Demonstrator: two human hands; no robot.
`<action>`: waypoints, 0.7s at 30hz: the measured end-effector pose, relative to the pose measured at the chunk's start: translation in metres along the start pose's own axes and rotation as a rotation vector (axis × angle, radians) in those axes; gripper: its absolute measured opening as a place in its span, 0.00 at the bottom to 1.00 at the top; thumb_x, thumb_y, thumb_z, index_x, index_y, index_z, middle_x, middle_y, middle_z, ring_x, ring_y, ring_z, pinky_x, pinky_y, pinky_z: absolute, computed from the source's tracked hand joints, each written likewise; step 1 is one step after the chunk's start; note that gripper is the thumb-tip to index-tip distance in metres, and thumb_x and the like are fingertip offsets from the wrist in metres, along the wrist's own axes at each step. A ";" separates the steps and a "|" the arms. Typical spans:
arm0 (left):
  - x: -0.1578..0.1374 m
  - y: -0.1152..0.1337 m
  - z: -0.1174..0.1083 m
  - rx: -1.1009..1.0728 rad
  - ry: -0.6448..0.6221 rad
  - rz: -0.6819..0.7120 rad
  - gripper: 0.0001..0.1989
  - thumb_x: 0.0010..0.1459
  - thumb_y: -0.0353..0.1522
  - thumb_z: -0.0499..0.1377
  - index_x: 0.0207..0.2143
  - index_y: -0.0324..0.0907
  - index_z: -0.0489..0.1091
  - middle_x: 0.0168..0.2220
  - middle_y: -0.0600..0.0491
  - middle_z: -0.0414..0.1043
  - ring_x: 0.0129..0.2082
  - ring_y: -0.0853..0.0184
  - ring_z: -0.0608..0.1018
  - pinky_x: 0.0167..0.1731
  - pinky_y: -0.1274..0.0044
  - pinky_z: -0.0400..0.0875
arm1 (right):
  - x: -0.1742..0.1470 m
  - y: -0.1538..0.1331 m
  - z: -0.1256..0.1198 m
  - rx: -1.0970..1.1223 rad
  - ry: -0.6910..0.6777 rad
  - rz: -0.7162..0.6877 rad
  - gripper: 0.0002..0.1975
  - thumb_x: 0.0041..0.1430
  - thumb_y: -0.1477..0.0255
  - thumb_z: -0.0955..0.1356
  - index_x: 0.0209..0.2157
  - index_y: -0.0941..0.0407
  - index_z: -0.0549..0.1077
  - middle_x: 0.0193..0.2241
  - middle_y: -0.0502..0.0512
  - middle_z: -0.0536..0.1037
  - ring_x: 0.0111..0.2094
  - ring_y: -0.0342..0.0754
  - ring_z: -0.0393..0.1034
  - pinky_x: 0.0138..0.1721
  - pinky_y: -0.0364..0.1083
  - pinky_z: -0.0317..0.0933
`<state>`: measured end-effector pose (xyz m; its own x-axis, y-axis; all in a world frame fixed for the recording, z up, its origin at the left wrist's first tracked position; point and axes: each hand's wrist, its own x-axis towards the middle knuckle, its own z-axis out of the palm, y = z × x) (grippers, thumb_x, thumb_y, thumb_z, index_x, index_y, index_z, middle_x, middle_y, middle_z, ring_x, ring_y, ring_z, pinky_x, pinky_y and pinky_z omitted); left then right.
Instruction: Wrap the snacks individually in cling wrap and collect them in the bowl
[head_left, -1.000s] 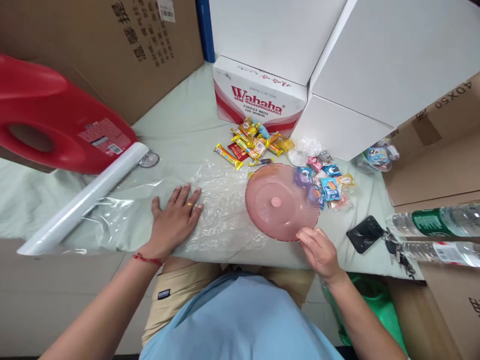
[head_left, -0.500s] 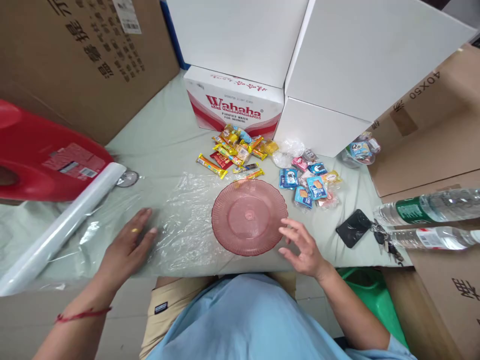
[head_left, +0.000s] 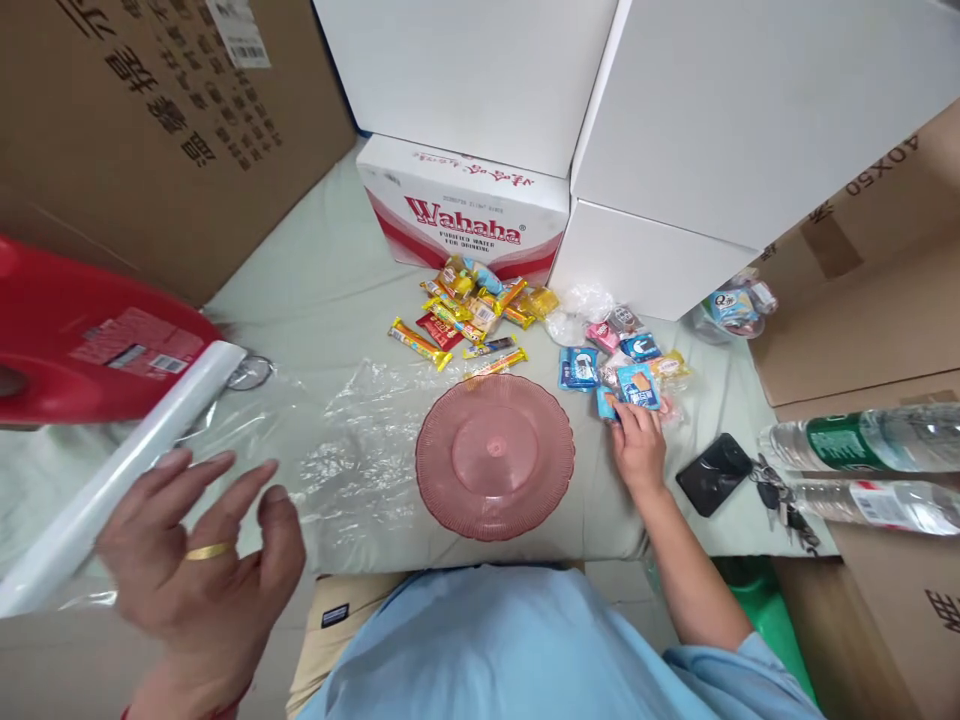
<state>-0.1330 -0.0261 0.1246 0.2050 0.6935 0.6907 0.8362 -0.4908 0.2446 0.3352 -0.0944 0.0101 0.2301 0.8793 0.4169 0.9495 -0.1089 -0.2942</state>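
My right hand (head_left: 640, 447) is at the group of small wrapped snacks right of the plate, its fingertips closed on the near edge of a blue snack packet (head_left: 606, 404). Another blue packet (head_left: 639, 388) lies just beyond those fingers. Raised over the left part of the table, my left hand (head_left: 199, 560) holds nothing, and its fingers are spread and bent. A pink ribbed plate (head_left: 495, 455) rests on the table between my hands with nothing on it. Crumpled clear plastic film (head_left: 352, 460) stretches from the roll of film (head_left: 127, 480) toward the plate.
Yellow-wrapped snack bars (head_left: 457, 310) are heaped before a Wahaha carton (head_left: 465, 215). A red jug (head_left: 97, 340) stands at left. On the right are a black phone (head_left: 712, 474), keys (head_left: 780, 503), two lying plastic bottles (head_left: 862, 440) and a bag of snacks (head_left: 731, 305).
My right hand has moved from the plate's right rim forward and right onto the blue packet. My left hand has lifted off the film, closer to the camera. The view has shifted slightly.
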 end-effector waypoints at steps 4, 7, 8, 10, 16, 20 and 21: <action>0.014 0.006 0.024 -0.038 -0.065 0.080 0.27 0.60 0.23 0.64 0.58 0.55 0.73 0.61 0.48 0.73 0.70 0.44 0.69 0.65 0.44 0.69 | 0.008 -0.008 -0.038 0.192 0.108 0.015 0.14 0.72 0.67 0.66 0.53 0.53 0.80 0.44 0.59 0.81 0.49 0.55 0.74 0.61 0.59 0.64; 0.015 0.003 0.038 -0.048 -0.119 0.011 0.10 0.64 0.26 0.63 0.47 0.46 0.76 0.57 0.45 0.73 0.70 0.44 0.69 0.66 0.45 0.67 | 0.023 -0.030 -0.071 0.337 0.079 0.009 0.12 0.71 0.64 0.69 0.51 0.51 0.80 0.43 0.56 0.81 0.46 0.53 0.76 0.57 0.56 0.68; 0.015 0.003 0.040 -0.048 -0.139 -0.022 0.08 0.65 0.27 0.62 0.45 0.45 0.76 0.57 0.44 0.73 0.69 0.45 0.69 0.66 0.46 0.68 | 0.030 -0.040 -0.078 0.390 0.024 -0.026 0.11 0.71 0.64 0.70 0.51 0.51 0.80 0.43 0.56 0.80 0.44 0.52 0.76 0.53 0.53 0.70; 0.014 0.006 0.042 -0.046 -0.163 -0.065 0.07 0.66 0.29 0.61 0.45 0.45 0.76 0.56 0.43 0.73 0.68 0.45 0.71 0.65 0.47 0.68 | 0.046 -0.066 -0.082 0.501 -0.138 -0.181 0.11 0.73 0.67 0.68 0.53 0.51 0.78 0.43 0.56 0.80 0.42 0.50 0.76 0.45 0.48 0.72; 0.005 0.043 0.038 -0.099 -0.141 -0.059 0.09 0.65 0.29 0.62 0.48 0.47 0.75 0.57 0.44 0.72 0.68 0.47 0.71 0.64 0.50 0.70 | 0.077 -0.158 -0.015 0.151 -0.584 -0.620 0.15 0.76 0.74 0.61 0.57 0.57 0.74 0.45 0.61 0.78 0.41 0.51 0.77 0.40 0.47 0.71; -0.010 0.069 0.041 -0.235 -0.195 0.005 0.16 0.64 0.27 0.61 0.53 0.50 0.74 0.56 0.45 0.74 0.65 0.49 0.73 0.62 0.53 0.73 | 0.074 -0.193 0.022 -0.081 -0.796 -0.638 0.15 0.73 0.80 0.61 0.56 0.60 0.73 0.52 0.67 0.77 0.45 0.54 0.78 0.38 0.49 0.71; -0.014 0.072 0.044 -0.284 -0.217 0.028 0.18 0.64 0.26 0.60 0.54 0.50 0.73 0.56 0.45 0.75 0.64 0.50 0.74 0.61 0.54 0.74 | 0.074 -0.195 0.022 -0.054 -0.822 -0.637 0.15 0.72 0.79 0.63 0.56 0.60 0.73 0.53 0.67 0.77 0.46 0.55 0.78 0.40 0.49 0.71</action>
<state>-0.0529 -0.0481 0.1025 0.3545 0.7584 0.5470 0.6600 -0.6173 0.4281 0.1625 0.0023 0.0791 -0.5143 0.8237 -0.2388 0.8571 0.4836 -0.1777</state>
